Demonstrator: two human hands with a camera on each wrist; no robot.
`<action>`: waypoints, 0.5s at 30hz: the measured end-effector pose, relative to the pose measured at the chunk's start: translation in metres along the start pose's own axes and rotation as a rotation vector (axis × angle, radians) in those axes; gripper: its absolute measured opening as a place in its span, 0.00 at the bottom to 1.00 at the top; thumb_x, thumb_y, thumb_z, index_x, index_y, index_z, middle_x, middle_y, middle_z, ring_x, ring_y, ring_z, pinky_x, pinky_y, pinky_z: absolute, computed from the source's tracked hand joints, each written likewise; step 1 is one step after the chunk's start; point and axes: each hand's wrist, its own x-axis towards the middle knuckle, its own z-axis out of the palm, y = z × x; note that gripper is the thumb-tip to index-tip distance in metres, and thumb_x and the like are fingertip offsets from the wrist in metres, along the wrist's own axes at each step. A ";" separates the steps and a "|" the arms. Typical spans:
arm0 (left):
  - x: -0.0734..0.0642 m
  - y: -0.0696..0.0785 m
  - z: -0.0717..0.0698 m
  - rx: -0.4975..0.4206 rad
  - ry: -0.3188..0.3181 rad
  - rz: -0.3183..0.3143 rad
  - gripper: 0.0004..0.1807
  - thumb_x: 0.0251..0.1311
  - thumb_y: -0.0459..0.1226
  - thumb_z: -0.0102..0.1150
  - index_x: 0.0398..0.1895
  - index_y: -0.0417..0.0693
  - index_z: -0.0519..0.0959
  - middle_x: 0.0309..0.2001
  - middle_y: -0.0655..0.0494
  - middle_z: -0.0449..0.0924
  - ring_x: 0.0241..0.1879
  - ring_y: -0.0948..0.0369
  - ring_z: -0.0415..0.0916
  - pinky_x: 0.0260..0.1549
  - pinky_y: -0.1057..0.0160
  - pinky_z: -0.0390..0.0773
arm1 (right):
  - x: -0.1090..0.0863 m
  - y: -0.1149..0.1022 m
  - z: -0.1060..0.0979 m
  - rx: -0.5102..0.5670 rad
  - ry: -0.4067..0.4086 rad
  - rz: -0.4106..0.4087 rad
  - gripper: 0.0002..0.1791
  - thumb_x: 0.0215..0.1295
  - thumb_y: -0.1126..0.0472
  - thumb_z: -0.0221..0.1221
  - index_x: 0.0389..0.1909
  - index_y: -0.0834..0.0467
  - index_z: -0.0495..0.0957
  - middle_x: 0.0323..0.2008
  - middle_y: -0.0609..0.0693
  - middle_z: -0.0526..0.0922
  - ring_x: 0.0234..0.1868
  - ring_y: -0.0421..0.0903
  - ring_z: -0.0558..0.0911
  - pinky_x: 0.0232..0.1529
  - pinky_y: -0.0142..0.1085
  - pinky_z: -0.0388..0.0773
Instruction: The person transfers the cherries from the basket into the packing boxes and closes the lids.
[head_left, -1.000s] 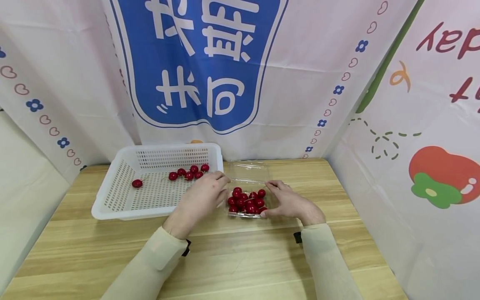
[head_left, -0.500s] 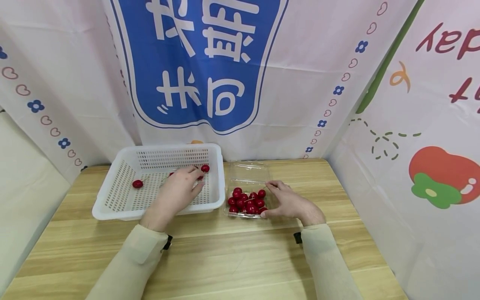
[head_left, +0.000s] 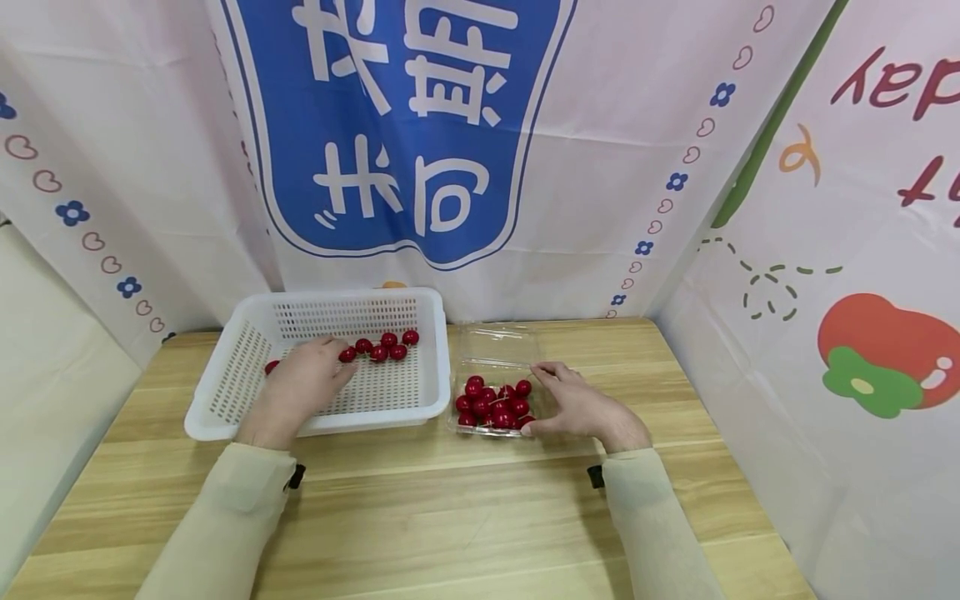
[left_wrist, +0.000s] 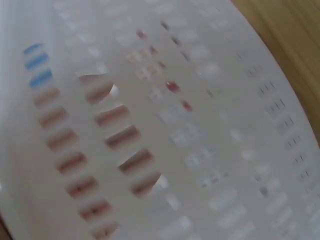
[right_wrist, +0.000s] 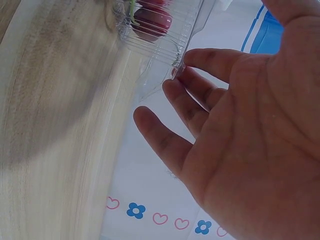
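Observation:
My left hand is over the white plastic basket, its fingertips close to the leftmost of a row of red cherries. A lone cherry left of the hand is partly covered by it. The left wrist view shows only blurred basket slots, no fingers. My right hand rests at the right side of a clear plastic clamshell box filled with cherries. In the right wrist view its fingers are extended, loosely bent, and fingertips touch the box's rim.
The box's clear lid stands open toward the back. Basket and box sit side by side on a wooden table. A printed curtain hangs behind the table and along its right side.
My left hand has moved left across the basket, away from the box, uncovering the row of cherries and partly covering the lone one. The right hand stays at the box.

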 end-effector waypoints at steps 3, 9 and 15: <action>-0.001 -0.013 -0.002 0.006 -0.030 -0.034 0.30 0.88 0.43 0.63 0.77 0.26 0.78 0.75 0.23 0.81 0.75 0.25 0.80 0.78 0.24 0.80 | 0.000 0.000 0.000 0.000 0.002 -0.002 0.68 0.70 0.37 0.82 0.96 0.61 0.54 0.96 0.62 0.55 0.96 0.69 0.57 0.94 0.70 0.64; -0.004 -0.035 -0.007 0.011 -0.077 -0.089 0.32 0.88 0.44 0.61 0.78 0.24 0.75 0.77 0.20 0.78 0.76 0.23 0.77 0.79 0.22 0.78 | 0.000 0.000 0.000 0.006 0.001 -0.004 0.68 0.70 0.38 0.82 0.96 0.61 0.54 0.96 0.63 0.55 0.96 0.70 0.57 0.94 0.70 0.64; -0.006 -0.055 -0.009 0.033 -0.118 -0.107 0.32 0.87 0.44 0.62 0.71 0.18 0.77 0.70 0.16 0.81 0.71 0.21 0.80 0.74 0.22 0.81 | -0.002 0.000 0.000 0.019 0.004 -0.008 0.68 0.70 0.38 0.82 0.96 0.61 0.54 0.95 0.63 0.56 0.96 0.70 0.57 0.93 0.71 0.64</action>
